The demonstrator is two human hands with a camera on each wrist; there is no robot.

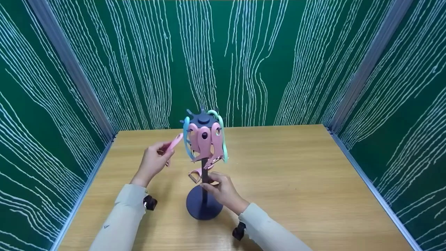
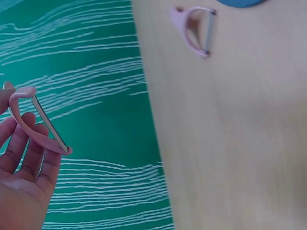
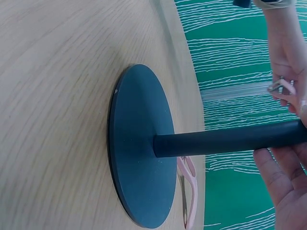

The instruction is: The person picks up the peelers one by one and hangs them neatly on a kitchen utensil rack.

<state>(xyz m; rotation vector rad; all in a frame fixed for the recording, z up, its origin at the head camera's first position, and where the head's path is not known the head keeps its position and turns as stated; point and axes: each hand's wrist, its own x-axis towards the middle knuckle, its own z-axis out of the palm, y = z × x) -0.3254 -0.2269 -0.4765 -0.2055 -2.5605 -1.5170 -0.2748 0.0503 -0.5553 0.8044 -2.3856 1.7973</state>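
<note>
My left hand [image 1: 152,161] holds a pink Y-shaped peeler [image 1: 175,142] by its handle, left of a dark round-based stand [image 1: 197,207]. In the left wrist view, the blade of this peeler [image 2: 48,122] faces away from the palm. My right hand [image 1: 224,191] grips the stand's upright post [image 3: 211,143] above the base. Several pink peelers [image 1: 205,144] hang from the hooks around the stand's top, along with a blue one [image 1: 186,136] on the left and green ones [image 1: 223,139] on the right.
Another pink peeler [image 2: 180,20] lies on the wooden table [image 1: 278,174] behind the stand's post, partly hidden in the head view. Green panels [image 1: 278,69] with white wavy lines enclose the table at the back and both sides.
</note>
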